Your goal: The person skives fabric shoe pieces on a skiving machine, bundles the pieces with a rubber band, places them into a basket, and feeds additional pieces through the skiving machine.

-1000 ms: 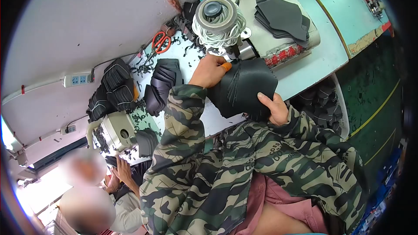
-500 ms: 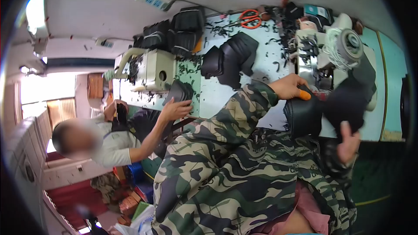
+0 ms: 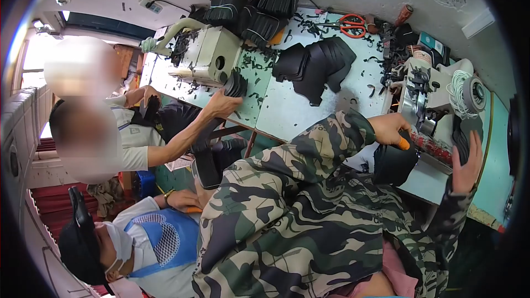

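My left hand (image 3: pixel 392 131), with an orange cover on one finger, grips a stack of curved black pieces (image 3: pixel 395 162) at the table's front edge, beside the machine. My right hand (image 3: pixel 467 160) is at the right end of the machine. Its fingers are stretched out against more thin black pieces (image 3: pixel 459 135); its palm is partly turned from view. Between my hands sits the pale machine (image 3: pixel 422 91), with a spool of white cord (image 3: pixel 473 95) and black scraps on it.
Fanned black pieces (image 3: pixel 317 66) lie on the table (image 3: pixel 276 113). Orange-handled scissors (image 3: pixel 352 25) and bundled black pieces (image 3: pixel 259 24) lie behind. A second machine (image 3: pixel 207 55) stands left. One co-worker's hand (image 3: pixel 223 103) holds black pieces; another person in a blue vest (image 3: pixel 160 237) is close at lower left.
The view has shifted, with the table appearing lower and tilted. My right hand has risen from below the black pieces to the machine's right end. A person in a blue vest now shows at lower left.
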A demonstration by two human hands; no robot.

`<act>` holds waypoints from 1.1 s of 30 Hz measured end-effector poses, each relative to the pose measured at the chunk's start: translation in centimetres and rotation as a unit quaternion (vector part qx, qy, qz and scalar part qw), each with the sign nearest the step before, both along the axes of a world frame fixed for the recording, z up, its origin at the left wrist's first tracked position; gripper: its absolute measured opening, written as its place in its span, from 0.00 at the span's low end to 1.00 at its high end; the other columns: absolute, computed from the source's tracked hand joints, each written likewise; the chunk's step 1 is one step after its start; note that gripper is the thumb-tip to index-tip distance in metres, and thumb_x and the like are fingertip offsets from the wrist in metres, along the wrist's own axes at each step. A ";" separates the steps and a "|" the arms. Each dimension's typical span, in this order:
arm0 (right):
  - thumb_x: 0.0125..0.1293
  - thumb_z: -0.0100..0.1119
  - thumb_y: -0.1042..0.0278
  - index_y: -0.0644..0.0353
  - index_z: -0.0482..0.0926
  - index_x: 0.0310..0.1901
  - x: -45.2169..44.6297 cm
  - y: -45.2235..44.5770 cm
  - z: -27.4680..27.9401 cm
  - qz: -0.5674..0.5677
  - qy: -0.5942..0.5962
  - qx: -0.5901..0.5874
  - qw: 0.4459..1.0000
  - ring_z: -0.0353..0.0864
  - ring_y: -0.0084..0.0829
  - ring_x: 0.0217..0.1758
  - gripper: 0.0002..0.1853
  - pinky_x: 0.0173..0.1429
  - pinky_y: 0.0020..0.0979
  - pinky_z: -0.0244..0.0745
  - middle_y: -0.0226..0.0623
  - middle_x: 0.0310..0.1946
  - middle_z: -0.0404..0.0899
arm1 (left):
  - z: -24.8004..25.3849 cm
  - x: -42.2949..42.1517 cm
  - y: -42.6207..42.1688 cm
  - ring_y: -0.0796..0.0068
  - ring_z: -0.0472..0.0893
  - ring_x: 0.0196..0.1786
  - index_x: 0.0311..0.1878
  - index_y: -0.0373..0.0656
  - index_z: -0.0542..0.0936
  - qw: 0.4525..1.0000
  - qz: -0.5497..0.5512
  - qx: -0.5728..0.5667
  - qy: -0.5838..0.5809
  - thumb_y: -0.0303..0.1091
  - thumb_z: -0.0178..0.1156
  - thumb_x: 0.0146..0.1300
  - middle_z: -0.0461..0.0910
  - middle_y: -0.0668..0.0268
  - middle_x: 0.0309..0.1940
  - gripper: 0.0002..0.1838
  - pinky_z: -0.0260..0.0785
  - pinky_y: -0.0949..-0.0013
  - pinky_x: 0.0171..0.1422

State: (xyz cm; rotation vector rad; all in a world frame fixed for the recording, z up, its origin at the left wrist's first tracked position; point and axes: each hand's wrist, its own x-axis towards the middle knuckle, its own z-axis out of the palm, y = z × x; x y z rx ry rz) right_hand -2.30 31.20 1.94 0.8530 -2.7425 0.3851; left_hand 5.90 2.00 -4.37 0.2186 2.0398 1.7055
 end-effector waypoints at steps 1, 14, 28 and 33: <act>0.58 0.62 0.71 0.65 0.68 0.64 2.0 -1.4 0.4 -0.021 -0.197 -0.186 0.962 0.69 0.39 0.66 0.31 0.69 0.37 0.61 0.46 0.63 0.69 | 0.5 0.2 0.0 0.70 0.80 0.35 0.41 0.37 0.82 1.000 0.000 0.001 -0.001 0.38 0.69 0.53 0.83 0.60 0.32 0.17 0.72 0.68 0.43; 0.64 0.61 0.65 0.68 0.69 0.61 10.6 -3.6 -9.0 0.077 -0.682 -0.442 0.578 0.75 0.31 0.58 0.27 0.64 0.34 0.66 0.39 0.56 0.76 | 1.0 0.5 0.7 0.62 0.80 0.30 0.39 0.37 0.83 0.991 0.115 -0.019 0.068 0.40 0.65 0.57 0.82 0.54 0.29 0.15 0.71 0.63 0.39; 0.66 0.59 0.69 0.66 0.66 0.61 10.4 -7.9 -5.5 0.099 -0.636 -0.354 0.679 0.77 0.30 0.53 0.23 0.58 0.34 0.73 0.39 0.52 0.76 | -1.4 2.5 -0.8 0.72 0.78 0.42 0.50 0.38 0.80 0.992 0.123 0.002 0.007 0.36 0.55 0.67 0.83 0.59 0.38 0.14 0.70 0.67 0.51; 0.72 0.52 0.64 0.65 0.69 0.57 10.6 -6.9 -3.7 0.009 -0.747 -0.416 0.519 0.81 0.22 0.31 0.17 0.27 0.23 0.78 0.34 0.39 0.80 | 2.3 0.0 -0.1 0.55 0.81 0.41 0.48 0.35 0.79 0.996 0.059 -0.067 -0.016 0.33 0.55 0.65 0.82 0.49 0.39 0.14 0.70 0.62 0.49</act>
